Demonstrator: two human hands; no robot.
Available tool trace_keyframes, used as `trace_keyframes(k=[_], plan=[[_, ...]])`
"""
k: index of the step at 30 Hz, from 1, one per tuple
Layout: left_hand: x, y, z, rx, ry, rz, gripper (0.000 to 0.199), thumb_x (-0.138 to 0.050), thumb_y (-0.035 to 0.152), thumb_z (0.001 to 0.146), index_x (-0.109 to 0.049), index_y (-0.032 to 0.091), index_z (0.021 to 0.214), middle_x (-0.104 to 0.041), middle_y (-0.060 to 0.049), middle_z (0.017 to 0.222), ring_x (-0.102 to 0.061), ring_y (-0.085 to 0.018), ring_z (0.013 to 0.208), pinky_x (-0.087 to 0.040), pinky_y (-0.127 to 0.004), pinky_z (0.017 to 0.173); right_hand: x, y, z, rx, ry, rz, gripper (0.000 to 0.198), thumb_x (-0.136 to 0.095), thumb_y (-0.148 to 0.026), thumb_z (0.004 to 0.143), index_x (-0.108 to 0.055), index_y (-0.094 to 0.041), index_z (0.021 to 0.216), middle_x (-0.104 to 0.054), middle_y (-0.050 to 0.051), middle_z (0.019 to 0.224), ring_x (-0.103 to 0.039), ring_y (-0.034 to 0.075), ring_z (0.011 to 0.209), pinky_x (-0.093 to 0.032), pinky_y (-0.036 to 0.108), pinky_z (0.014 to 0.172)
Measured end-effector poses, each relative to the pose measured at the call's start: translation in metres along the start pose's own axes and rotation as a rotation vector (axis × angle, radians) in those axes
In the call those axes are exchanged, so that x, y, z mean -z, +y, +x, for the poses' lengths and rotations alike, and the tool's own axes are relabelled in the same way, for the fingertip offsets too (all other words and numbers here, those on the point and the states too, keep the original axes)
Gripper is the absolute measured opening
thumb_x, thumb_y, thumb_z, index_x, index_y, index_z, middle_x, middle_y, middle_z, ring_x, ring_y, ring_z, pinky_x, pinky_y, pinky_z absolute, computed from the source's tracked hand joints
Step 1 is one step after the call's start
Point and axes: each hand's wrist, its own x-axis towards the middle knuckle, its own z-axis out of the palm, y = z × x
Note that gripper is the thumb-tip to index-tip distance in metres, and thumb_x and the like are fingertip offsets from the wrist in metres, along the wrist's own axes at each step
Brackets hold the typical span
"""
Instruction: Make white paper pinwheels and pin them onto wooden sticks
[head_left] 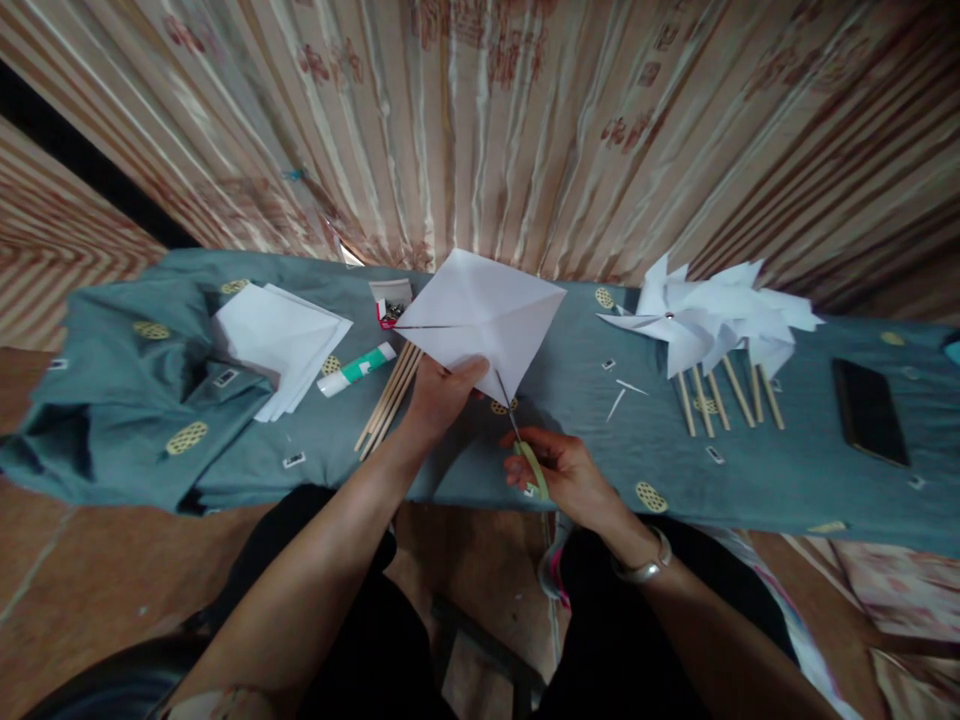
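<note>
My left hand (pixel 444 398) pinches the lower edge of a white paper square (pixel 480 310), held up with one corner towards me. Crease lines run across the sheet, and a slit reaches inward from its left corner. In my right hand (pixel 559 470) is a pair of scissors (pixel 532 468) with light green handles. Their blades are at the sheet's near corner, pointing towards its middle. Wooden sticks (pixel 386 400) lie just left of my left hand. Beside them are a green and white glue stick (pixel 357 369) and a small open box of metal pins (pixel 391 308).
Stacked white paper sheets (pixel 277 335) lie on the left of the cloth-covered table (pixel 450 470). Several paper pinwheels (pixel 712 305) on sticks lie to the right, with a dark phone (pixel 870 410) beyond. Thin paper scraps (pixel 616 403) lie between. A pleated curtain (pixel 510 130) hangs behind.
</note>
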Motion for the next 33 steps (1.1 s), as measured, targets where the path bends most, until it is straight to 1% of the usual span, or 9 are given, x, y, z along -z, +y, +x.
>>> trace_keyframes(k=[3, 6, 9, 13, 18, 22, 27, 33], plan=[[0.000, 0.000, -0.001, 0.001, -0.002, -0.019, 0.019, -0.071, 0.028, 0.061, -0.059, 0.020, 0.073, -0.059, 0.001, 0.060, -0.056, -0.015, 0.051, -0.047, -0.027, 0.045, -0.001, -0.001, 0.000, 0.015, -0.004, 0.002, 0.050, -0.084, -0.057, 0.062, -0.066, -0.020, 0.090, -0.065, -0.003, 0.061, -0.056, 0.011, 0.050, -0.045, 0.026, 0.050], [0.001, -0.001, -0.002, 0.009, -0.022, -0.011, 0.017, -0.072, 0.028, 0.061, -0.059, 0.020, 0.069, -0.059, 0.001, 0.059, -0.055, -0.015, 0.050, -0.047, -0.027, 0.044, 0.000, -0.003, -0.001, 0.015, -0.011, 0.000, 0.049, -0.082, -0.059, 0.065, -0.066, -0.020, 0.090, -0.065, -0.002, 0.062, -0.057, 0.012, 0.053, -0.046, 0.026, 0.051], [0.002, -0.003, -0.005, 0.029, -0.057, -0.002, 0.017, -0.074, 0.029, 0.061, -0.060, 0.020, 0.066, -0.061, 0.001, 0.059, -0.056, -0.016, 0.053, -0.048, -0.028, 0.049, 0.001, -0.006, -0.002, -0.007, -0.008, 0.005, 0.050, -0.082, -0.061, 0.064, -0.066, -0.021, 0.089, -0.065, -0.001, 0.064, -0.059, 0.013, 0.055, -0.046, 0.026, 0.051], [0.000, -0.006, -0.009, 0.044, -0.084, -0.053, 0.018, -0.075, 0.030, 0.060, -0.064, 0.019, 0.070, -0.066, 0.000, 0.065, -0.061, -0.018, 0.059, -0.052, -0.030, 0.056, 0.002, -0.008, -0.002, -0.011, 0.004, -0.009, 0.054, -0.083, -0.063, 0.061, -0.067, -0.021, 0.090, -0.065, -0.002, 0.065, -0.059, 0.013, 0.056, -0.047, 0.025, 0.052], [-0.002, -0.007, -0.010, 0.068, -0.073, -0.067, 0.020, -0.077, 0.029, 0.060, -0.069, 0.017, 0.074, -0.070, -0.001, 0.072, -0.063, -0.017, 0.065, -0.052, -0.029, 0.062, 0.002, -0.005, -0.001, 0.001, -0.007, -0.007, 0.055, -0.082, -0.064, 0.063, -0.066, -0.020, 0.092, -0.065, -0.001, 0.066, -0.061, 0.014, 0.057, -0.048, 0.025, 0.052], [-0.002, -0.007, -0.010, 0.065, -0.074, -0.103, 0.022, -0.078, 0.027, 0.060, -0.071, 0.016, 0.078, -0.071, -0.001, 0.074, -0.063, -0.016, 0.066, -0.051, -0.028, 0.064, 0.002, -0.003, -0.001, 0.022, 0.002, -0.001, 0.052, -0.081, -0.063, 0.065, -0.066, -0.020, 0.090, -0.064, -0.002, 0.064, -0.058, 0.013, 0.054, -0.046, 0.024, 0.050], [-0.002, -0.007, -0.011, 0.079, -0.060, -0.101, 0.021, -0.078, 0.028, 0.060, -0.070, 0.015, 0.075, -0.069, 0.000, 0.070, -0.061, -0.016, 0.063, -0.051, -0.029, 0.062, 0.000, -0.003, 0.000, -0.022, 0.027, 0.061, 0.056, -0.085, -0.063, 0.057, -0.066, -0.021, 0.090, -0.065, -0.002, 0.064, -0.059, 0.013, 0.053, -0.048, 0.025, 0.050], [-0.001, -0.008, -0.010, 0.071, -0.064, -0.103, 0.023, -0.078, 0.028, 0.060, -0.070, 0.015, 0.078, -0.071, -0.002, 0.075, -0.063, -0.017, 0.067, -0.051, -0.029, 0.066, -0.001, -0.003, 0.001, -0.026, 0.044, 0.066, 0.056, -0.085, -0.064, 0.057, -0.067, -0.021, 0.087, -0.064, -0.003, 0.061, -0.059, 0.012, 0.052, -0.046, 0.024, 0.049]])
